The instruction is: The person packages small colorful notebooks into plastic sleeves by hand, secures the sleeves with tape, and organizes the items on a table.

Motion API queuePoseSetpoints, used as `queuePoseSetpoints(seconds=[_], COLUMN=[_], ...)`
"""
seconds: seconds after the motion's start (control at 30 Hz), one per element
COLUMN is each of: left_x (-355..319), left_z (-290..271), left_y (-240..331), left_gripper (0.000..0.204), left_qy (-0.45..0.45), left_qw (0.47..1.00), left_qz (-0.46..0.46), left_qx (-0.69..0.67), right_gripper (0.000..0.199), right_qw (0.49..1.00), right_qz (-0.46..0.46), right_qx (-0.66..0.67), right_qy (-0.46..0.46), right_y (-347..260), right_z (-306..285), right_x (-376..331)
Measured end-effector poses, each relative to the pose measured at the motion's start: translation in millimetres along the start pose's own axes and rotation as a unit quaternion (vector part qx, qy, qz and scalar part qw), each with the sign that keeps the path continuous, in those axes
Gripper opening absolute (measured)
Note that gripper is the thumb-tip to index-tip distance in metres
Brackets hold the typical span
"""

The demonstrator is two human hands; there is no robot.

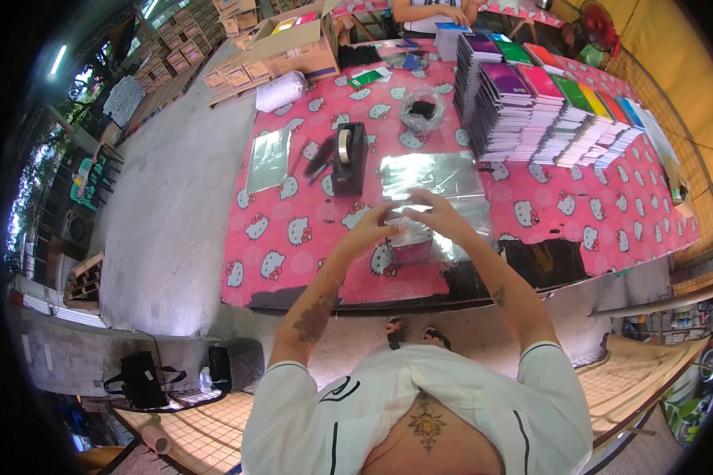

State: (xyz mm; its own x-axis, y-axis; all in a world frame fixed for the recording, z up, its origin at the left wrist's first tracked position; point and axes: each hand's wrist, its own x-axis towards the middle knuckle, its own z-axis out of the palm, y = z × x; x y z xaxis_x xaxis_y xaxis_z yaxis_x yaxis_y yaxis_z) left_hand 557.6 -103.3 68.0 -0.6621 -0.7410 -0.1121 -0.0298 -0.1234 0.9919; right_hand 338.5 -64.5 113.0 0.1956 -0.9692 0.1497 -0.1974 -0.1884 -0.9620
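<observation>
– First, please tell me, how are both hands?

– The left hand [370, 229] has its fingers parted and curved, and the right hand [445, 220] reaches toward it, its fingers also spread. The tips are a little blurred, so I cannot tell whether they touch the plastic.

– Which plastic do you mean?

– Clear plastic sheets [440, 172], lying shiny on the near part of the table, below and just beyond the hands. Between the forearms, near the table's edge, is a pinkish item [412, 252], seen partly through clear film.

– And what is around them?

– To the left stands a black tape dispenser [348, 178], and farther left lies another clear stack [268, 161]. Beyond the sheets is a clear bag [422, 111] with something black inside. To the right rise stacks of notebooks [507, 111] with purple, pink, green, yellow and blue covers.

– Then, what is farthest?

– At the far left corner, an open cardboard box [301, 54]; at the far side, a co-worker [432, 13], bare arms over the table [301, 269].
</observation>
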Motion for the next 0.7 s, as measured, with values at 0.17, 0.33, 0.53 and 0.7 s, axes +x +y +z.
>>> queuePoseSetpoints(seconds=[0.17,0.33,0.53,0.7], left_x=[-8.5,-17.9,-46.2,-42.7], left_z=[-5.3,13.1,36.8,40.4], left_y=[3.1,22.3,29.2,53.7], left_gripper=[0.059,0.047,0.036,0.019], left_qy=[-0.037,0.027,0.087,0.085], left_qw=[0.999,0.957,0.756,0.871], left_qz=[-0.021,0.149,0.344,0.197], left_qx=[0.027,0.246,0.55,0.443], right_gripper=[0.035,0.082,0.038,0.033], right_qw=[0.994,0.986,0.914,0.938], right_qz=[-0.009,-0.025,-0.263,-0.223], right_qx=[0.108,-0.038,-0.302,-0.264], right_qy=[-0.035,-0.162,-0.065,-0.03], right_y=[-9.4,15.5,-2.4,-0.9], right_z=[0.8,-26.2,-13.6,-5.2], right_x=[4.7,-25.5,-46.5,-47.4])
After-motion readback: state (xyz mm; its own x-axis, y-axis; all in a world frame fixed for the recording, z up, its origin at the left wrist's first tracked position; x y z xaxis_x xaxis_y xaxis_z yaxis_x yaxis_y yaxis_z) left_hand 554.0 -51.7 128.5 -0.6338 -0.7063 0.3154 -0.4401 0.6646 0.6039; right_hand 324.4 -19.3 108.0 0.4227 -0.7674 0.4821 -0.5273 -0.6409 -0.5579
